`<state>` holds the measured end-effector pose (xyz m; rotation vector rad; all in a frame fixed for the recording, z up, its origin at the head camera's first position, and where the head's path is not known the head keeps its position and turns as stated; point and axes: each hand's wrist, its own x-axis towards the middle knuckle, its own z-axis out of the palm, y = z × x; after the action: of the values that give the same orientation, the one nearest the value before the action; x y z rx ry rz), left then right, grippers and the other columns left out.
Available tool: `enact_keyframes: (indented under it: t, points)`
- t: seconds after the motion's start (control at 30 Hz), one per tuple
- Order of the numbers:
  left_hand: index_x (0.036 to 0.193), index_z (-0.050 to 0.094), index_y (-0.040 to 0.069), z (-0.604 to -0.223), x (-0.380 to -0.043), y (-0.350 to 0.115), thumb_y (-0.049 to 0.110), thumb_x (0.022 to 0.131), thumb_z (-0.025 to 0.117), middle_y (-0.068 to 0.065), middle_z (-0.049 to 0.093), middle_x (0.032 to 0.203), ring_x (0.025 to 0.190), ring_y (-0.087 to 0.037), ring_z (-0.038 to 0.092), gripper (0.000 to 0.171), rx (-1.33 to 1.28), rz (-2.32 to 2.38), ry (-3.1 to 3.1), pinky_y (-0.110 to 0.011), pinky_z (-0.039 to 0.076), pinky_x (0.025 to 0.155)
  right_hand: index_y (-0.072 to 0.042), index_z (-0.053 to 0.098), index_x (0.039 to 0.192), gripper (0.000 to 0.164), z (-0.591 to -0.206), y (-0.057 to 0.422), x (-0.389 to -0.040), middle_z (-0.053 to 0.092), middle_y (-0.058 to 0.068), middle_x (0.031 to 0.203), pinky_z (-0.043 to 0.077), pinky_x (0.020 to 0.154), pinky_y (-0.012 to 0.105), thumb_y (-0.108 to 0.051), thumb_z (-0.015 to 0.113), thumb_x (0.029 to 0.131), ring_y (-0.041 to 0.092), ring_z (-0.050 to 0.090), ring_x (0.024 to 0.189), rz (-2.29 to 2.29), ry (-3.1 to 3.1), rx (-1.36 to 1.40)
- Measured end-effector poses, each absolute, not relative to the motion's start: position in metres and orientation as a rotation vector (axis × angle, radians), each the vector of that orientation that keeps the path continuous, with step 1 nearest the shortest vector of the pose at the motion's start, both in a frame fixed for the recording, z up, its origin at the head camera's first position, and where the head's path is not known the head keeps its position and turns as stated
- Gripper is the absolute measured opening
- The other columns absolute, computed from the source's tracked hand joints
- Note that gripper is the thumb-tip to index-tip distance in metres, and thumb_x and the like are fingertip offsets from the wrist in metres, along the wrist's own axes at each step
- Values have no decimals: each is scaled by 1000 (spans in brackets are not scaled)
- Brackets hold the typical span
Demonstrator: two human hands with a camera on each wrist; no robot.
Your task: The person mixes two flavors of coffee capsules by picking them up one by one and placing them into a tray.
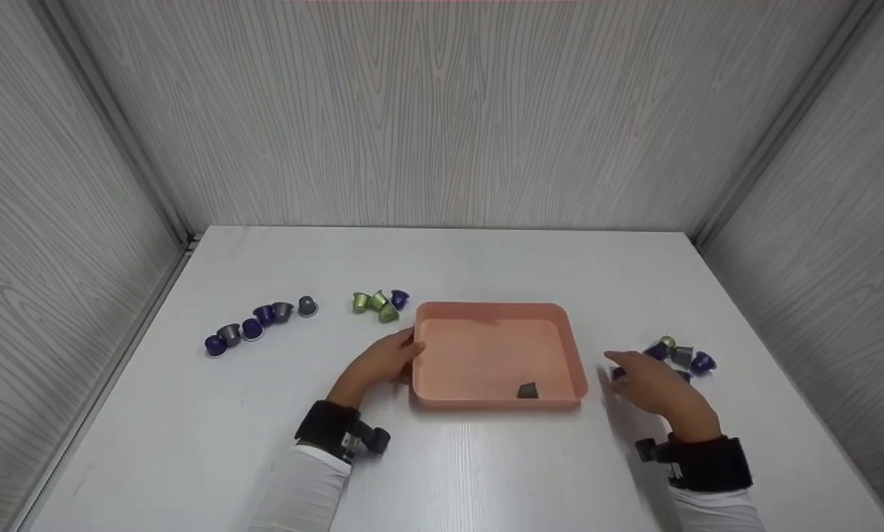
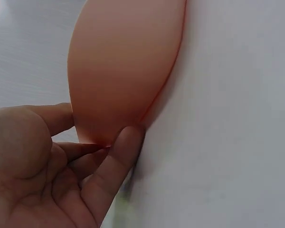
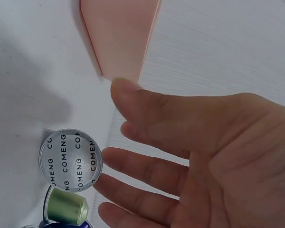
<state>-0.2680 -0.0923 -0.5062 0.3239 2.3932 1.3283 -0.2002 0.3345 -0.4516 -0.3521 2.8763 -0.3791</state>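
A shallow pink tray (image 1: 497, 405) lies on the white table, with one grey coffee capsule (image 1: 528, 390) near its front wall. My left hand (image 1: 382, 360) grips the tray's left rim between thumb and fingers; the pinch shows in the left wrist view on the tray's wall (image 2: 123, 57). To the right of the tray, my right hand (image 1: 650, 384) hovers over a group of coffee capsules, fingers loosely extended and holding nothing. In the right wrist view, a capsule's silver lid (image 3: 71, 160) is beside the fingertips, with a green capsule (image 3: 65, 207) below it. The hand partly hides this group.
Beyond the right hand are a grey capsule (image 1: 682, 357) and a purple capsule (image 1: 703, 363). Green capsules (image 1: 379, 300) and a purple one (image 1: 399, 298) sit behind the tray's left corner. A row of purple and grey capsules (image 1: 264, 315) stretches across the left. Panels enclose the table.
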Motion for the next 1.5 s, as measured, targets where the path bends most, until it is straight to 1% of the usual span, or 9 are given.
enact_keyframes:
  t: [0.07,0.17,0.3,0.47,0.7,0.83,1.07,1.33,1.5]
  points:
    - [153,31,6,-504,-268,-94,24,103,47,-14,60,126,92,-21,64,55,322,1301,2406,-40,53,85,7,50,136,48,-452,335,-200,53,31,131,40,101,60,-6,62,91,48,47,123,-379,2861,-363]
    - [152,34,6,-503,-269,-97,23,100,51,-12,59,130,99,-21,62,57,301,1292,2390,-41,50,94,8,53,131,44,-452,337,-201,56,30,126,42,98,59,-4,63,90,48,50,119,-363,2853,-371]
    - [151,36,7,-502,-270,-103,24,99,55,-10,61,129,104,-22,63,58,243,1408,2285,-42,47,99,8,57,127,39,-453,338,-202,60,28,120,45,95,57,-1,62,89,46,54,114,-361,2854,-368]
    - [150,39,6,-502,-269,-109,21,99,58,-9,56,138,114,-23,61,56,188,1549,2181,-43,40,107,9,60,121,33,-454,338,-204,62,26,114,48,91,55,1,62,89,44,58,109,-355,2868,-380]
    - [149,41,8,-505,-271,-110,21,99,57,-9,57,136,113,-23,61,54,220,1568,2169,-43,42,105,9,62,115,28,-453,339,-202,63,26,110,48,91,55,5,60,87,45,58,107,-312,2874,-413]
    - [149,42,9,-506,-272,-112,22,98,58,-8,56,137,114,-23,61,55,222,1589,2147,-42,43,105,8,64,113,25,-456,338,-203,64,25,108,49,90,55,5,57,88,44,59,105,-315,2875,-411]
    - [149,40,5,-510,-271,-115,20,99,58,-11,56,138,116,-26,60,55,233,1673,2052,-40,47,101,7,65,111,24,-459,338,-205,65,24,106,49,89,55,7,56,89,44,60,104,-298,2884,-418]
    - [148,42,5,-508,-269,-111,20,99,56,-11,57,136,115,-25,60,53,254,1631,2122,-41,44,104,9,61,118,28,-454,334,-202,63,26,113,48,92,55,0,60,91,44,58,109,-393,2921,-362]
    - [148,41,5,-509,-264,-105,16,100,54,-12,58,134,113,-25,61,51,197,1662,2128,-38,50,97,6,61,121,30,-447,327,-199,63,23,114,50,89,53,-6,63,93,40,59,107,-485,2922,-320]
